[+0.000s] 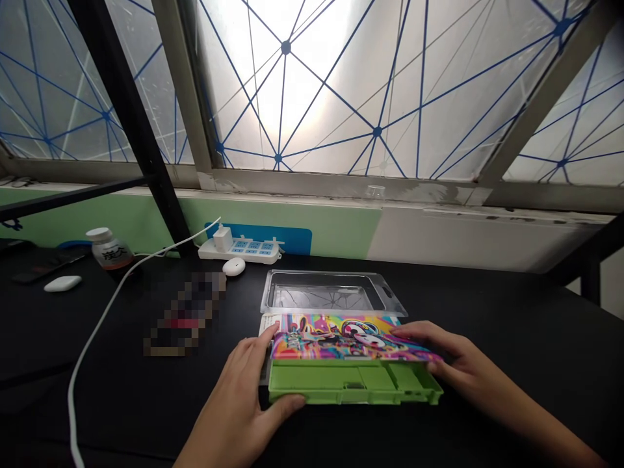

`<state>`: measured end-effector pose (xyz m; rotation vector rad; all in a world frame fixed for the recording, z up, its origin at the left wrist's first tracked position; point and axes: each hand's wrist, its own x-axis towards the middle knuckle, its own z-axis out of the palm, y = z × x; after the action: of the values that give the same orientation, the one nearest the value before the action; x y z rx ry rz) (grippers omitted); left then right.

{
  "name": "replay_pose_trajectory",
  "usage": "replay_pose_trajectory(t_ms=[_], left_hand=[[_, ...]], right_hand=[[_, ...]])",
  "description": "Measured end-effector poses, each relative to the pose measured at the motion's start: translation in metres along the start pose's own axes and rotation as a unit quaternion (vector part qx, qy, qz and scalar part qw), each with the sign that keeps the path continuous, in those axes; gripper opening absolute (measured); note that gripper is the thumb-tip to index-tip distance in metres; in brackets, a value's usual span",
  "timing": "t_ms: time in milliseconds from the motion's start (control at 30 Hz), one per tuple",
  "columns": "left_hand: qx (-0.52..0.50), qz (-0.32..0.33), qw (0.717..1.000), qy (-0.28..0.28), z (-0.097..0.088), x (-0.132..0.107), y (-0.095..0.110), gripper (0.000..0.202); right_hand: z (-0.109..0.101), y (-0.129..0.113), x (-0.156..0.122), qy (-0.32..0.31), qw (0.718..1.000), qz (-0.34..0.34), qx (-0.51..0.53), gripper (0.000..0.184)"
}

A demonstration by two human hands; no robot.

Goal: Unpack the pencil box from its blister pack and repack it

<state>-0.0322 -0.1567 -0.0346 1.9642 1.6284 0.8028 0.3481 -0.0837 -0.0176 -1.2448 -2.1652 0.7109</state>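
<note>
A green plastic pencil case [336, 383] with a colourful cartoon-printed lid [336, 344] lies in front of me on the black table. Its lid is partly raised, so the green compartments along the near side show. My left hand [244, 390] grips the case's left end, thumb on the near green edge and fingers at the printed side. At the right end, my right hand [448, 357] holds the lid between thumb and fingers. Just behind the case is a clear plastic tray-like package [326, 292], touched by neither hand.
A white power strip [244, 249] with a plug stands against the wall. Its white cable [117, 299] runs down the left side. Also on the left are a white-capped bottle [110, 250], a round white object [234, 266] and a blurred-out item [188, 315].
</note>
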Motion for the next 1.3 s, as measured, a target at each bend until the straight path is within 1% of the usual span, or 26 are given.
replay_pose_trajectory(t_ms=[67, 133, 167, 200, 267, 333, 400, 467, 500, 533, 633, 733, 833, 933, 1000, 1067, 1167, 1233, 1300], left_hand=[[0.008, 0.01, 1.0, 0.009, 0.001, 0.001, -0.002, 0.064], [0.019, 0.012, 1.0, 0.02, 0.002, 0.002, -0.003, 0.058], [0.024, 0.011, 0.999, 0.025, 0.002, 0.003, -0.003, 0.057], [0.028, 0.011, 0.999, 0.028, 0.002, 0.004, -0.004, 0.056], [0.034, 0.013, 0.999, 0.031, 0.003, 0.005, -0.005, 0.055], [0.04, 0.021, 0.998, 0.037, 0.004, 0.005, -0.007, 0.056], [0.05, 0.024, 0.998, 0.04, 0.005, 0.006, -0.008, 0.056], [0.064, 0.021, 0.997, 0.034, 0.005, 0.006, -0.007, 0.049], [0.069, 0.019, 0.997, 0.028, 0.005, 0.006, -0.007, 0.045], [0.074, 0.019, 0.997, 0.023, 0.005, 0.007, -0.006, 0.042], [0.083, 0.02, 0.996, 0.022, 0.006, 0.008, -0.004, 0.04], [0.09, 0.013, 0.995, 0.046, 0.007, 0.011, -0.006, 0.046], [0.088, 0.006, 0.994, 0.063, 0.009, 0.012, -0.009, 0.055], [0.082, 0.012, 0.995, 0.052, 0.009, 0.011, -0.012, 0.058], [0.076, 0.023, 0.996, 0.037, 0.008, 0.01, -0.012, 0.06], [0.072, 0.037, 0.996, 0.024, 0.008, 0.009, -0.011, 0.067], [0.068, 0.036, 0.997, 0.012, 0.008, 0.008, -0.011, 0.085], [0.063, 0.026, 0.998, 0.007, 0.008, 0.008, -0.01, 0.091], [0.061, 0.029, 0.998, 0.002, 0.008, 0.009, -0.01, 0.09]], right_hand=[[-0.002, 0.008, -0.009, -0.018, 0.999, -0.046, -0.022, 0.072], [0.001, 0.013, -0.015, -0.018, 0.996, -0.067, -0.062, 0.09], [0.003, 0.014, -0.017, -0.011, 0.994, -0.07, -0.086, 0.094], [0.005, 0.014, -0.018, 0.001, 0.992, -0.072, -0.108, 0.093], [0.01, 0.011, -0.017, 0.028, 0.987, -0.072, -0.138, 0.079], [0.013, 0.005, -0.015, 0.039, 0.987, -0.066, -0.139, 0.064], [0.014, -0.002, -0.012, 0.031, 0.991, -0.051, -0.117, 0.052], [0.015, -0.01, -0.009, 0.018, 0.995, -0.029, -0.094, 0.037], [0.015, -0.013, -0.008, 0.013, 0.996, -0.019, -0.091, 0.036], [0.015, -0.017, -0.006, 0.009, 0.995, -0.009, -0.094, 0.041], [0.016, -0.023, 0.001, 0.021, 0.988, 0.015, -0.149, 0.049], [0.017, -0.027, 0.008, 0.053, 0.969, 0.013, -0.241, 0.049], [0.02, -0.029, 0.013, 0.083, 0.936, -0.022, -0.34, 0.047], [0.027, -0.039, 0.015, 0.113, 0.895, -0.061, -0.427, 0.042], [0.034, -0.05, 0.017, 0.127, 0.879, -0.091, -0.451, 0.038], [0.044, -0.063, 0.021, 0.121, 0.886, -0.124, -0.43, 0.032], [0.061, -0.082, 0.034, 0.08, 0.908, -0.155, -0.38, 0.024], [0.07, -0.09, 0.045, 0.048, 0.915, -0.152, -0.37, 0.022], [0.076, -0.094, 0.055, 0.031, 0.921, -0.136, -0.364, 0.018]])
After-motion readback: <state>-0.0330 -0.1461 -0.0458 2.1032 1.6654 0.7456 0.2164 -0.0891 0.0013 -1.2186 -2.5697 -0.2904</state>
